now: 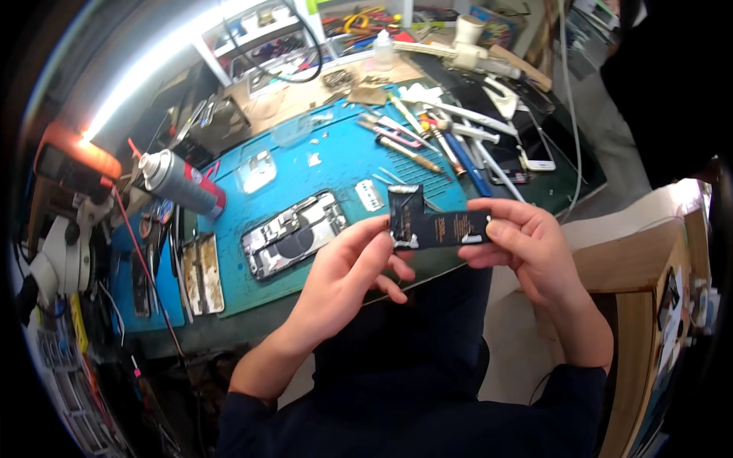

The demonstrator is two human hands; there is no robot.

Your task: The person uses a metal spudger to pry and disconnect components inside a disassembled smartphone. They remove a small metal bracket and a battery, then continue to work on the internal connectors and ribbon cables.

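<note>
An L-shaped black phone battery (439, 226) is held up between my two hands, just off the near edge of the bench. My left hand (347, 267) pinches its left end, thumb on top, the lower fingers loosely curled below. The right end sits between the thumb and fingers of my right hand (527, 237). Pale crumpled bits, perhaps adhesive, show at the battery's corners. Left of my left hand, an opened phone (294, 234) with its inner parts bared lies on the blue work mat (343, 153). A small silvery plate (369, 195) rests beyond the battery.
A spray can (183, 183) stands on the left, near an orange multimeter (72, 164). Screwdrivers and tweezers (408, 149) lie across the mat's right side, beside syringes (469, 122) and a white phone (534, 145). A clear tray (258, 172) holds a white piece. A wooden cabinet (626, 267) stands right.
</note>
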